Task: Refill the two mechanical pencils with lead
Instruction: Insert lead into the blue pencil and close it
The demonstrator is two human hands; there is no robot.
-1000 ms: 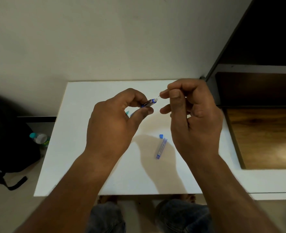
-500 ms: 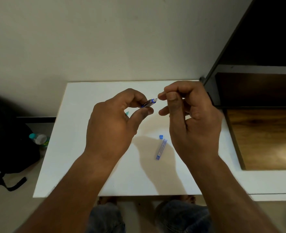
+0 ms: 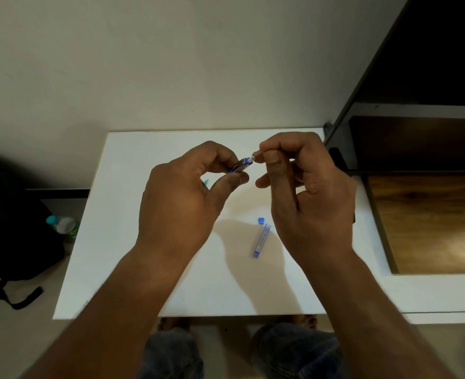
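My left hand (image 3: 182,198) grips a blue mechanical pencil (image 3: 241,164) above the white table (image 3: 133,242), its open rear end pointing right. My right hand (image 3: 305,187) has thumb and forefinger pinched together right at that end; the thin lead between them is hidden. A teal tip (image 3: 206,182), which may belong to the second pencil, peeks out behind my left hand. The blue lead case (image 3: 261,241) lies on the table below my right hand, with its small blue cap (image 3: 261,220) just above it.
A dark shelf unit (image 3: 406,132) with a wooden board stands at the table's right. A black backpack (image 3: 10,228) and a bottle (image 3: 62,224) sit on the floor to the left. My knees show under the front edge.
My right fingertips have moved left up to the pencil's end. The length of lead showing between fingers and pencil a second ago is no longer visible.
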